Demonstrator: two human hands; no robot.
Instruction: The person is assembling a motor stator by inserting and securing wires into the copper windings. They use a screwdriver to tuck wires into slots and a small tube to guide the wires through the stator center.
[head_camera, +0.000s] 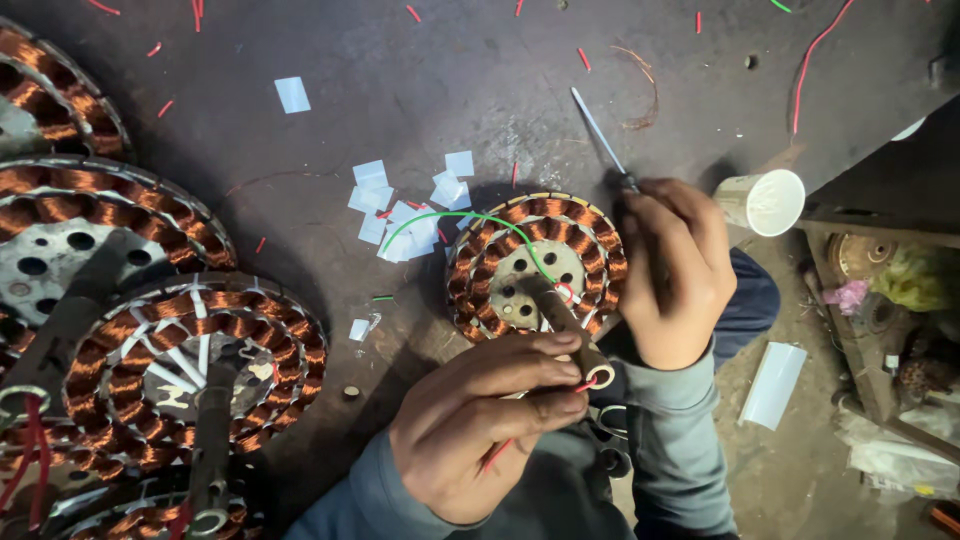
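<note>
dark, scuffed metal sheeting (480, 60) serves as the work surface, littered with red wire clippings and a loose curl of copper strand. along its left edge, a stack of large copper-wound stators (150, 360) is laid overlapping, with white insulation strips seen between the coils of the nearest one. at the right, a cluttered wooden shelf (880, 300) and a dusty floor are seen, with a white paper cup (765, 202) lying on its side at the sheet's edge and a white tube (772, 385) on the floor below.

a smaller copper-wound stator (535, 262) is set near the middle, just in front of the person, with a green wire (470, 217) arched over it. small white paper squares (400, 215) are scattered just beside it, to its left.

the right hand (675, 275) is closed around a thin tool (600, 135), whose blade points away over the stator's far rim. the left hand (480, 425) is curled, a red wire (520, 435) pinched between thumb and fingers, just beside the stator's shaft (585, 355).
</note>
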